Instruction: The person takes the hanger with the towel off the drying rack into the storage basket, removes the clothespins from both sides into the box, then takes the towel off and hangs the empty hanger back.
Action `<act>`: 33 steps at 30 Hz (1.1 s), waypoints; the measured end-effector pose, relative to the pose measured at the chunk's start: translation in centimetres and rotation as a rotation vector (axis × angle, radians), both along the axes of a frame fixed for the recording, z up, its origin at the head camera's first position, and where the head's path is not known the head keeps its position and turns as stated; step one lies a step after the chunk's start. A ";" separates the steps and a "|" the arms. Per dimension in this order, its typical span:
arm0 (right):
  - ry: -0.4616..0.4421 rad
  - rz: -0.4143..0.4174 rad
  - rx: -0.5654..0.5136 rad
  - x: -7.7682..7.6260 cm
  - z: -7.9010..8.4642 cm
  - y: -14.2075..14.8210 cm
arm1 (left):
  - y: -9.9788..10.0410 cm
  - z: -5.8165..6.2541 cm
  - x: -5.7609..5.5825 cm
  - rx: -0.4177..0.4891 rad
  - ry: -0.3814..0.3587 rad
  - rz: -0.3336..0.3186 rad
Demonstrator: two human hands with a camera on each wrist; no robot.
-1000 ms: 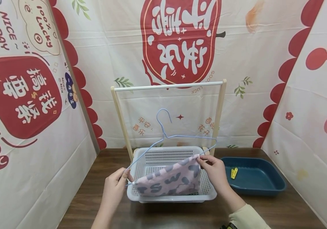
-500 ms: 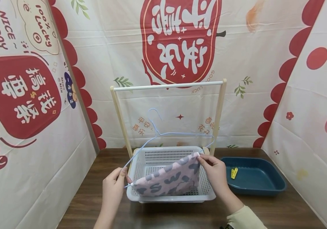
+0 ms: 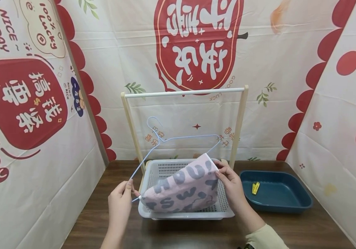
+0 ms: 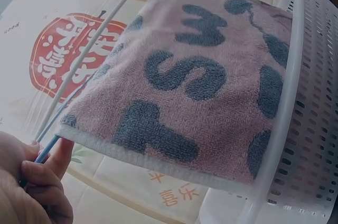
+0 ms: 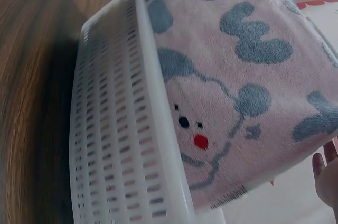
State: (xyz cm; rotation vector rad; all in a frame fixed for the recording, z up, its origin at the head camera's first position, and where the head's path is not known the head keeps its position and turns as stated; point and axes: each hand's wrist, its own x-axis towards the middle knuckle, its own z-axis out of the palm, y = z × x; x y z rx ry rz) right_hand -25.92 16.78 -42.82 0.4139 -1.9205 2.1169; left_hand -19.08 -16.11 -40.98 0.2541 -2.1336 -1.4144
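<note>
A pink towel [image 3: 181,186] with grey letters is draped over the lower bar of a light-blue wire hanger [image 3: 162,139], its lower part inside the white basket. My left hand [image 3: 120,200] pinches the hanger's left corner, just beside the towel's white edge; the left wrist view shows thumb and fingers around the blue wire [image 4: 47,149]. At the towel's raised right side, my right hand [image 3: 231,181] holds the white edge between thumb and fingers, some fingers hidden behind the cloth. A bear-like face shows on the towel [image 5: 237,145] in the right wrist view.
The perforated white basket [image 3: 190,216] stands on the brown wooden table [image 3: 165,235]. Behind it rises a wooden rack with a white rail [image 3: 184,93]. To the right sits a dark blue tub [image 3: 277,205] holding yellow clips [image 3: 255,188]. Printed cloth walls enclose the table.
The hanger has shifted left, its hook tilting further left. The towel's right top edge has come up and unfolded, showing more letters. My left hand has moved slightly left.
</note>
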 end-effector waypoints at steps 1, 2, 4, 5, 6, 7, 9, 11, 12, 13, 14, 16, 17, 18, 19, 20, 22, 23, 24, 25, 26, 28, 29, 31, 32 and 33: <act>0.007 0.021 -0.040 0.0 0.1 -0.1 | 0.0 0.0 0.0 0.004 -0.004 0.003; 0.016 0.042 -0.083 0.0 0.1 -0.2 | -0.1 0.0 0.0 0.005 -0.006 0.008; 0.030 0.083 -0.163 0.1 0.1 -0.3 | -0.1 0.0 -0.1 0.004 -0.010 0.016; 0.030 0.099 -0.199 0.1 0.2 -0.4 | -0.2 -0.1 -0.1 0.003 -0.009 0.020; 0.033 0.113 -0.230 0.2 0.3 -0.4 | -0.2 -0.1 -0.1 -0.001 -0.009 0.023; 0.031 0.127 -0.260 0.2 0.4 -0.5 | -0.2 -0.1 -0.1 -0.002 -0.012 0.024; 0.018 0.149 -0.300 0.4 0.6 -0.5 | -0.2 -0.2 -0.1 -0.003 -0.019 0.025; 0.005 0.168 -0.339 0.6 0.8 -0.4 | -0.3 -0.2 -0.1 -0.002 -0.030 0.024; -0.001 0.174 -0.351 0.6 0.9 -0.4 | -0.3 -0.2 -0.1 -0.004 -0.034 0.025; -0.014 0.172 -0.359 0.7 1.0 -0.4 | -0.3 -0.2 -0.1 -0.003 -0.038 0.026; -0.023 0.167 -0.369 0.8 1.0 -0.4 | -0.3 -0.2 -0.1 -0.005 -0.039 0.026; -0.043 0.153 -0.387 0.9 1.1 -0.4 | -0.3 -0.3 -0.1 -0.005 -0.037 0.031; -0.054 0.143 -0.394 0.9 1.2 -0.4 | -0.4 -0.3 0.0 -0.004 -0.034 0.035; -0.064 0.136 -0.399 0.9 1.2 -0.4 | -0.4 -0.3 0.0 -0.002 -0.029 0.039; -0.075 0.128 -0.406 0.9 1.2 -0.5 | -0.4 -0.3 0.0 -0.001 -0.025 0.042; -0.083 0.125 -0.413 0.8 1.3 -0.5 | -0.4 -0.3 0.0 0.000 -0.020 0.044; -0.102 0.114 -0.409 0.7 1.3 -0.6 | -0.4 -0.3 0.1 0.005 -0.013 0.048; -0.109 0.103 -0.400 0.6 1.3 -0.6 | -0.4 -0.3 0.2 0.005 -0.010 0.049; -0.114 0.091 -0.386 0.6 1.2 -0.7 | -0.4 -0.2 0.2 0.005 -0.008 0.048; -0.112 0.078 -0.369 0.5 1.2 -0.8 | -0.4 -0.2 0.3 0.004 -0.007 0.048; -0.102 0.070 -0.355 0.4 1.1 -0.9 | -0.3 -0.2 0.3 0.005 -0.005 0.044; -0.066 0.063 -0.318 0.1 1.0 -1.1 | -0.2 -0.1 0.4 0.008 -0.002 0.034; -0.040 0.061 -0.299 0.0 0.9 -1.2 | -0.2 -0.1 0.4 0.009 0.000 0.026; 0.012 0.067 -0.246 -0.1 0.8 -1.3 | 0.0 0.0 0.5 0.009 0.001 0.010; 0.026 0.068 -0.214 -0.2 0.8 -1.4 | 0.1 0.0 0.6 0.010 0.002 0.002; 0.032 0.061 -0.173 -0.2 0.8 -1.5 | 0.1 0.0 0.6 0.008 0.003 -0.001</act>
